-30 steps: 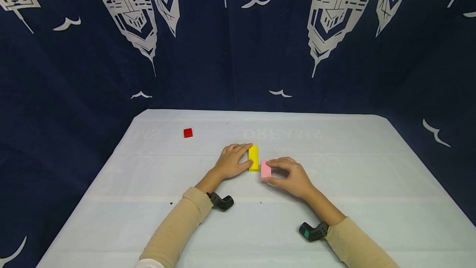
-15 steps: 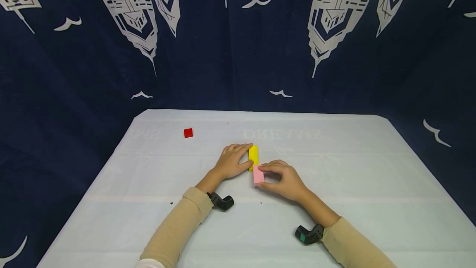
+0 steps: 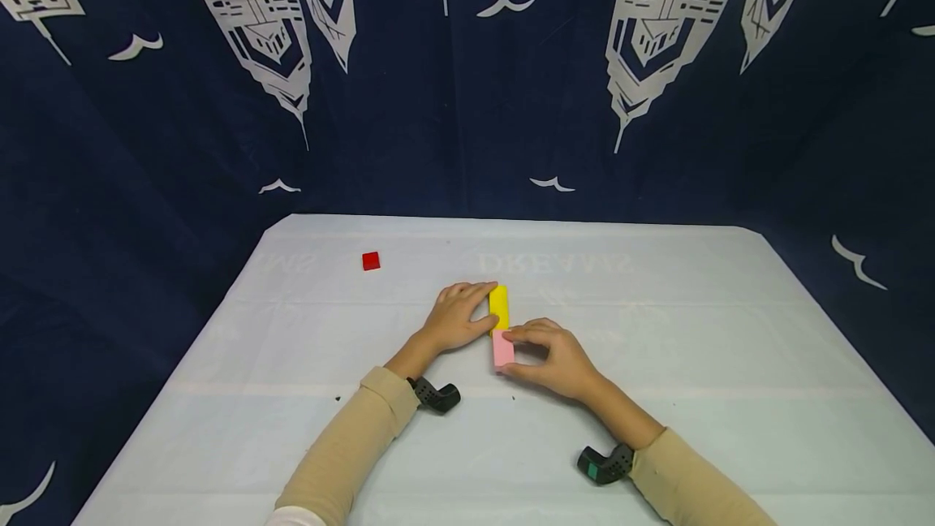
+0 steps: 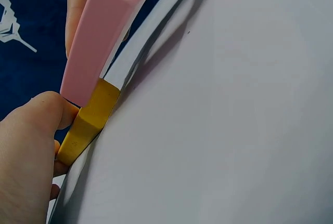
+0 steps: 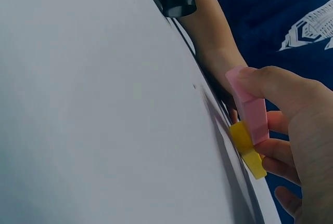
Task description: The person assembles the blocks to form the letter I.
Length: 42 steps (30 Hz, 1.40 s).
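I see the left hand (image 3: 456, 316), half-spread, gripping a smooth yellow oblong block (image 3: 500, 303) on the white tabletop (image 3: 679, 331); the right hand (image 3: 561, 359), curled, pinches a bevelled pink oblong block (image 3: 502, 351) by the yellow one's near end.

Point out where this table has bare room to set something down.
The white table is widest open from the right hand to its right edge. Another patch lies left of the left hand, nearer than the red block, bare but for a dark speck. The middle is crowded: both hands, the yellow block and the pink block cluster there.
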Available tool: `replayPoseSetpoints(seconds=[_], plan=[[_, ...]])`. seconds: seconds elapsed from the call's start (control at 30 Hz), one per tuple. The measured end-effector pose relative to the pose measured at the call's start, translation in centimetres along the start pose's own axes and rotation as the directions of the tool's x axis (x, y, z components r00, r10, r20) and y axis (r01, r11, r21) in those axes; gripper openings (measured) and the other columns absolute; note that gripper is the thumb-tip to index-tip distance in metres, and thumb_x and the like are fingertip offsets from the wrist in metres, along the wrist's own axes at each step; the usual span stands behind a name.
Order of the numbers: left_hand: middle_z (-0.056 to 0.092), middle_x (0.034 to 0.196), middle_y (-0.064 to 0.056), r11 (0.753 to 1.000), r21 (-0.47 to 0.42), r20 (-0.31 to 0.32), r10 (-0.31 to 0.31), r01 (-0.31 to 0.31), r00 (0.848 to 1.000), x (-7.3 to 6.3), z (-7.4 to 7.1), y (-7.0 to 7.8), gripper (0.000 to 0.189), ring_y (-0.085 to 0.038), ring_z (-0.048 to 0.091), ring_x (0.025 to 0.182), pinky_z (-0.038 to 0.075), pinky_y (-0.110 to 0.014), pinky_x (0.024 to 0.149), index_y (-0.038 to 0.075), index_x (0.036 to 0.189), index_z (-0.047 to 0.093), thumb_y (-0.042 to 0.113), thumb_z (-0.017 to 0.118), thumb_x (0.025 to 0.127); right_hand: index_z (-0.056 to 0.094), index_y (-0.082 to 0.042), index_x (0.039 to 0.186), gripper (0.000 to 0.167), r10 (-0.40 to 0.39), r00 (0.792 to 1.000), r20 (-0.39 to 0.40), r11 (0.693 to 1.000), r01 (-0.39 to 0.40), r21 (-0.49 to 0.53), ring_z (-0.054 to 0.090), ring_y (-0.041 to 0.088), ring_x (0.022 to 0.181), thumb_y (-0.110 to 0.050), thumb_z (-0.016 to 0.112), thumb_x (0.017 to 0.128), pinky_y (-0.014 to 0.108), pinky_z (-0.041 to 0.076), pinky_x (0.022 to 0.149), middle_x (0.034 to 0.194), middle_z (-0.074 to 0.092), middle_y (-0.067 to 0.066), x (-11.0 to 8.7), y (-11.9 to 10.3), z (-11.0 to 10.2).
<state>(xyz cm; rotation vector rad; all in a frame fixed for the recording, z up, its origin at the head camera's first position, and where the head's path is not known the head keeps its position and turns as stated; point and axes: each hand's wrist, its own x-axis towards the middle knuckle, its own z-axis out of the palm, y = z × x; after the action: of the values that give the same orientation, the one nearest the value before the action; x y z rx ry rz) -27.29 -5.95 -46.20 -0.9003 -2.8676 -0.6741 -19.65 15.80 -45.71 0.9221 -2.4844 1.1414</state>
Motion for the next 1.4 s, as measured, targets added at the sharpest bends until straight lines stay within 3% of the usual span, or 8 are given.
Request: replayPoseSetpoints(seconds=[0.83,1.1,1.4], plan=[[0.045,0.149,-0.007,1.000,0.000,-0.004,0.009,-0.009,1.000,0.0,0.0,-0.1,0.064,-0.030,0.038,0.134,0.023,-0.051,0.112,0.015,0.150,0.039,0.043,0.050,0.094,0.074,-0.012,0.114,0.048,0.035,0.998,0.060,0.999,-0.034,-0.022,0.059,0.019,0.107,-0.033,0.087,0.072,0.042,0.048,0.094,0.110,0.071,-0.006,-0.4,-0.5,0.7],[0.044,0.149,-0.006,1.000,0.006,-0.003,0.002,-0.002,1.000,0.1,0.1,-0.1,0.064,-0.029,0.038,0.134,0.023,-0.050,0.112,0.015,0.150,0.038,0.043,0.050,0.094,0.074,-0.011,0.111,0.046,0.018,1.000,0.018,0.994,-0.016,-0.112,0.057,0.022,0.105,-0.031,0.087,0.071,0.049,0.046,0.092,0.107,0.071,-0.003,-0.5,-0.9,1.0],[0.044,0.149,-0.005,1.000,0.012,-0.003,0.000,0.000,1.000,0.1,0.2,-0.1,0.064,-0.028,0.038,0.135,0.023,-0.050,0.112,0.016,0.151,0.038,0.044,0.050,0.094,0.074,-0.010,0.113,0.047,0.067,0.998,0.008,0.992,-0.066,-0.104,0.056,0.023,0.105,-0.029,0.086,0.072,0.050,0.046,0.092,0.108,0.070,0.002,-0.6,-0.8,1.1]])
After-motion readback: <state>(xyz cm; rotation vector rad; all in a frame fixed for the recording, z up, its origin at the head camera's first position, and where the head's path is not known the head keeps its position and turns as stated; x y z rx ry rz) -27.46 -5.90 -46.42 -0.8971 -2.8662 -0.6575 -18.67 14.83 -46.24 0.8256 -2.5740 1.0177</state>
